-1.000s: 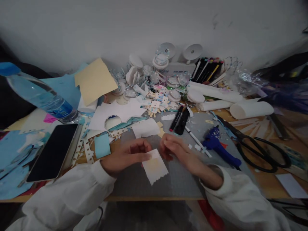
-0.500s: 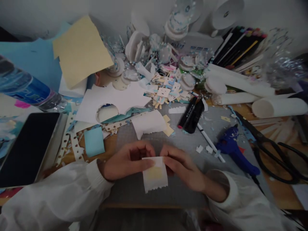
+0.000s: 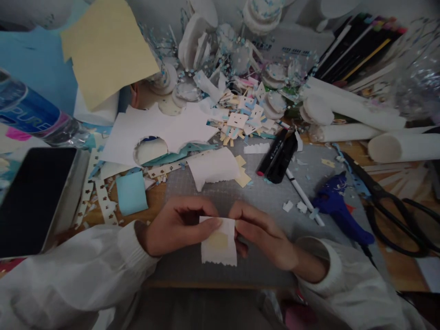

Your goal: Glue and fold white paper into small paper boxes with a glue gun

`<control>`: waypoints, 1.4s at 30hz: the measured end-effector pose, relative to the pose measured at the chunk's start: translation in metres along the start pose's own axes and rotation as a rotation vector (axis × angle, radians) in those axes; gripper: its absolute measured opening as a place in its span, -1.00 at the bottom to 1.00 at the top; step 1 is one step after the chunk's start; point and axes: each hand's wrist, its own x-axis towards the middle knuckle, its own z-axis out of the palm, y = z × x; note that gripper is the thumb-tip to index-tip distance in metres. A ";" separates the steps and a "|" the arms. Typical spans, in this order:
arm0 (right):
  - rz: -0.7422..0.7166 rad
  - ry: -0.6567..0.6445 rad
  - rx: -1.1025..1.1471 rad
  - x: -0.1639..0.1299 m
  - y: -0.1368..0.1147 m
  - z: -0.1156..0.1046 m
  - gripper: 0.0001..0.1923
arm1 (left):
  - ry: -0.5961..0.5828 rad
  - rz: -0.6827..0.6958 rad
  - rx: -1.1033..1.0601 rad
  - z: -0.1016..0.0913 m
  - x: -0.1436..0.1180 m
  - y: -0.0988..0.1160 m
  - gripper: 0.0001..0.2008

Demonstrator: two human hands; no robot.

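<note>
Left hand pinches the paper slip at its upper left corner. The slip hangs over the grey cutting mat, long axis vertical, scalloped edge toward the person. Right hand grips its upper right edge.

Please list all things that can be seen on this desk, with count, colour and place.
paper piece: one, white with a yellow patch, held over the grey mat
marker: two, black, behind the hands
glue gun: one, blue, right of the mat
scissors: one, black, far right
paper rolls: several, white, right rear
phone: one, black, left
water bottle: one, blue label, far left
yellow sheet: one, left rear
left hand: pinches the paper piece
right hand: pinches its right edge
</note>
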 end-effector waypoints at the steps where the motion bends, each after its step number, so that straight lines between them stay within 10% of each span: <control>1: -0.003 -0.007 -0.018 0.000 0.000 0.000 -0.78 | 0.002 0.017 0.017 0.000 0.000 0.000 -0.83; 42: -0.082 0.019 -0.348 -0.002 0.004 0.003 -0.83 | -0.081 0.239 0.264 -0.001 -0.004 0.000 -0.90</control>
